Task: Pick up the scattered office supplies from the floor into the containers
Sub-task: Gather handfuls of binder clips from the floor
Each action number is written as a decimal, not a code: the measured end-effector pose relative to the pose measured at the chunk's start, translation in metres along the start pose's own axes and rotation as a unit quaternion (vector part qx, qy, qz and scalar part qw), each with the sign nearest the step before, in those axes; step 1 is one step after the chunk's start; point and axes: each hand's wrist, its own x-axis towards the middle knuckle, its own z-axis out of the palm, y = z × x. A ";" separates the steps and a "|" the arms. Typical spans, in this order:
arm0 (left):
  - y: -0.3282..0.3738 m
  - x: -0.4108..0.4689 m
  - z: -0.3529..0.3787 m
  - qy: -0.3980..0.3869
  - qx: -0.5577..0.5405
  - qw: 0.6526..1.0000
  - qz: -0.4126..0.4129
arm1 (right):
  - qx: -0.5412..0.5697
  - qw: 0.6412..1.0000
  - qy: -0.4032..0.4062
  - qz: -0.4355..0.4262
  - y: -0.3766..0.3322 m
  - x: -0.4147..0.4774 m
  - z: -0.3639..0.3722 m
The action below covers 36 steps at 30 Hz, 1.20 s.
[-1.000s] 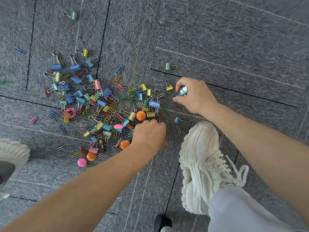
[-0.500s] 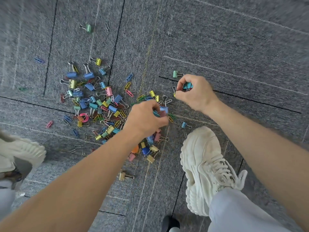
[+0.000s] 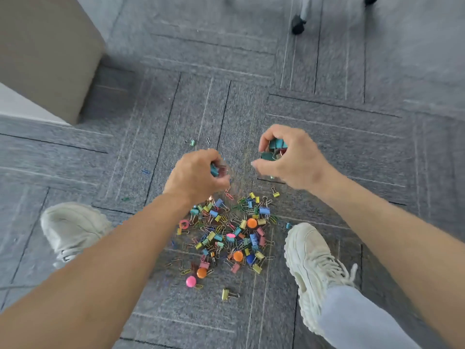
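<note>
A pile of coloured binder clips, paper clips and round magnets (image 3: pixel 227 233) lies scattered on the grey carpet between my two shoes. My left hand (image 3: pixel 195 176) is raised above the far edge of the pile, fingers curled around a few binder clips. My right hand (image 3: pixel 286 157) is lifted to the right of it and cups several teal and red binder clips. A lone yellow binder clip (image 3: pixel 227 294) lies apart at the near side of the pile. No container is in view.
My white shoes stand on either side of the pile, left shoe (image 3: pixel 71 229) and right shoe (image 3: pixel 315 268). A beige block of furniture (image 3: pixel 47 51) fills the far left. A chair castor (image 3: pixel 298 26) is at the top. A few stray clips (image 3: pixel 192 142) lie beyond my hands.
Both hands have lifted off the floor with clips in them. The view has tilted up and pulled back, so the pile now sits lower in the frame.
</note>
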 end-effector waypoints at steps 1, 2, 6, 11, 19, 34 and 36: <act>0.007 -0.008 -0.019 0.021 -0.001 1.000 0.015 | 0.005 1.000 0.011 -0.009 -0.026 -0.011 -0.008; 0.015 -0.018 -0.038 0.042 -0.004 0.999 0.028 | 0.009 1.000 0.023 -0.018 -0.052 -0.023 -0.016; 0.055 -0.071 -0.137 0.132 -0.024 0.989 0.067 | 0.025 0.998 0.048 -0.045 -0.164 -0.073 -0.045; 0.087 -0.170 -0.261 0.256 -0.040 0.962 0.088 | 0.197 0.975 0.088 -0.048 -0.310 -0.143 -0.057; 0.077 -0.369 -0.427 0.318 -0.069 0.941 0.094 | 0.080 0.981 0.105 -0.143 -0.524 -0.239 0.017; -0.056 -0.582 -0.642 0.474 -0.086 0.876 0.018 | 0.071 0.956 0.005 -0.284 -0.776 -0.280 0.160; -0.073 -0.578 -0.662 0.470 -0.071 0.880 0.004 | 0.073 0.952 0.010 -0.296 -0.792 -0.259 0.173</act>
